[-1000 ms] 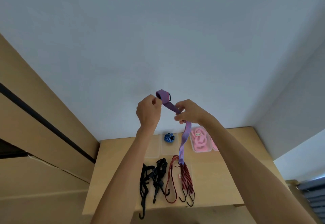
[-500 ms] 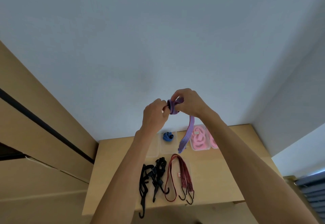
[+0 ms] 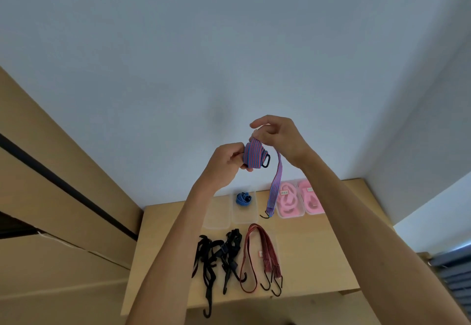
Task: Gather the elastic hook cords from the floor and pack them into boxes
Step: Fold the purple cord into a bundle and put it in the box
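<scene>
1. Head view: we see both bare hands raised in front of a pale wall, working a flat, woven purple cord [image 3: 254, 156] striped in red and blue.
2. The left hand [image 3: 225, 165] has its fingers curled round the wound part of the cord, a tight roll with a black hook loop [image 3: 266, 160] jutting out on its right side.
3. The right hand [image 3: 276, 137] pinches the cord at the top of the roll, fingertips bent down onto the band.
4. From that pinch the loose tail [image 3: 275, 187] hangs straight down as a flat ribbon, ending in a small dark hook [image 3: 265, 215] that dangles above the table (whether it touches the surface we cannot tell).
5. Below lies a light wooden table [image 3: 318, 248], smooth and matte.
6. Along its far edge stand clear plastic boxes: one [image 3: 216, 219] looks bare inside, the next [image 3: 245, 212] holds a bundled blue cord [image 3: 243, 199], and two [image 3: 290, 213] on the right hold coiled pink cords [image 3: 288, 199].
7. Nearer us lie tangled black cords [image 3: 219, 253] with chunky hooks, and just beside them a red cord [image 3: 260, 253], looped long and thin, with black wire hooks at its near end.
</scene>
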`<state>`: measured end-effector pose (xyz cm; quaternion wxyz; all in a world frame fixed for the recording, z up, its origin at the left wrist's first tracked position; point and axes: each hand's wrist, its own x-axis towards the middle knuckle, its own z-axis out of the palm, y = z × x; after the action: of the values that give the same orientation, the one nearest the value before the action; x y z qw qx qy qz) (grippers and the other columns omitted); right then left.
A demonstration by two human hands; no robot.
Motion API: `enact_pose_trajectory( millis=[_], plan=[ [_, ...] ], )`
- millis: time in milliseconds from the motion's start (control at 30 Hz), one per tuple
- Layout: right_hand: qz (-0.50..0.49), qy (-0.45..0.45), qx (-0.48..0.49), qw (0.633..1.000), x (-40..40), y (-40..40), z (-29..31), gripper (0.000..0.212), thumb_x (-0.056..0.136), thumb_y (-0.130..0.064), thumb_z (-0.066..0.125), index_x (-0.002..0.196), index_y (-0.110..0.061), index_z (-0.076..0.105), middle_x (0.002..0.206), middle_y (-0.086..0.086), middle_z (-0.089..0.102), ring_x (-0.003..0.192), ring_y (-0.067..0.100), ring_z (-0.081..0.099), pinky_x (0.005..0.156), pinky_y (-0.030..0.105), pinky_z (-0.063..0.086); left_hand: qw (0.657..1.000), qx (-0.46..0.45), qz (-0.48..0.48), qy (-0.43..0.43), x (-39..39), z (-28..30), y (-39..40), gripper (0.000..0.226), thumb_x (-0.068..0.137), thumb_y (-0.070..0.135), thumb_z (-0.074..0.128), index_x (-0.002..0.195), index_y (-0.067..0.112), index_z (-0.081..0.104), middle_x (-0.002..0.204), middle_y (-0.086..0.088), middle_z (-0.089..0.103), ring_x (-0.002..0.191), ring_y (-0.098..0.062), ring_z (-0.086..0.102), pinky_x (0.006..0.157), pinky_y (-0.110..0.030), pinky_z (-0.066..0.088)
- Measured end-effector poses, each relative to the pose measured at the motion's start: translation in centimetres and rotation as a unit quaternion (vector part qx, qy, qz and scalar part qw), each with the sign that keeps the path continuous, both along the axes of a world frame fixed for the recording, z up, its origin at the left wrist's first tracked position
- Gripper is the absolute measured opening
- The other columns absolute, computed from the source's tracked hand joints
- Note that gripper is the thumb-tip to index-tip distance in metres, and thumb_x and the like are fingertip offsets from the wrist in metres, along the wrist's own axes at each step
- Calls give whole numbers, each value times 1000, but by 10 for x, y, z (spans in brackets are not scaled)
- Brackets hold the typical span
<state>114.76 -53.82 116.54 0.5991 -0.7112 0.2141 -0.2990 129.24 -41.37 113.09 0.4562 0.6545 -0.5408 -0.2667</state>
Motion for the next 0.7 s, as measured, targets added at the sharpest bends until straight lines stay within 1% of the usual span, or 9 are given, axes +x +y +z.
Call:
enact_pose_trajectory(
  millis=[67,100,200,300,400,467,567,633,700],
  plan=[
    [2,-6,36,999,2,2,-3,11,92,-6,66,90,-15,72,84,8,71,74,15,66,64,24,52,999,-14,-10,34,-5,3,0,15,89,-7,48,84,-7,62,66,-2,70,69,-23,66,69,-33,51],
    [1,-9,54,999,3,3,-5,12,93,-9,66,86,-17,72,83,3,70,71,13,63,62,22,51,998,-21,-10,54,-7,4,0,15,89,-10,48,85,-7,63,65,-2,69,66,-20,65,66,-29,51],
    [-17,-19,83,996,8,7,-12,15,95,-10,64,82,-14,70,79,-2,68,69,12,60,65,22,50,995,-36,-2,97,-12,5,1,14,87,-9,48,88,-10,62,64,-3,67,63,-17,61,66,-25,50],
    [-42,-21,99,994,11,12,-21,18,98,-6,55,84,-7,66,80,7,66,71,22,59,64,29,48,993,-49,42,100,-19,2,-2,14,89,-4,45,84,-9,57,62,-6,61,61,-20,56,67,-38,47],
    [-51,-19,92,994,14,17,-27,14,90,-2,50,91,10,57,75,17,58,62,27,55,59,31,45,992,-56,78,79,-25,-1,-6,22,94,-2,41,74,4,45,57,3,48,60,-19,38,61,-33,32],
    [-65,-11,63,996,15,23,-30,25,76,-2,44,93,14,54,70,15,48,58,22,43,51,26,35,990,-60,89,92,-26,0,-9,30,94,-1,40,69,15,41,57,12,41,60,-17,31,59,-32,26],
    [-54,-7,44,998,13,29,-39,25,73,7,35,85,7,56,60,7,34,50,14,24,47,25,17,988,-77,108,78,-27,0,-10,39,90,-3,39,65,25,40,54,16,41,57,-8,32,56,-22,28],
    [-48,27,54,997,14,30,-47,26,80,13,33,74,-4,52,54,3,28,48,11,19,47,23,15,986,-87,104,94,-30,1,-8,45,89,-4,40,61,31,43,55,15,42,58,-9,33,55,-22,27],
    [-46,43,105,992,15,30,-52,39,88,10,31,65,-17,46,51,-3,27,47,9,18,44,19,17,985,-84,97,117,-33,-2,-9,47,88,-4,41,59,33,44,56,15,40,60,-13,31,56,-28,26]
  ],
)
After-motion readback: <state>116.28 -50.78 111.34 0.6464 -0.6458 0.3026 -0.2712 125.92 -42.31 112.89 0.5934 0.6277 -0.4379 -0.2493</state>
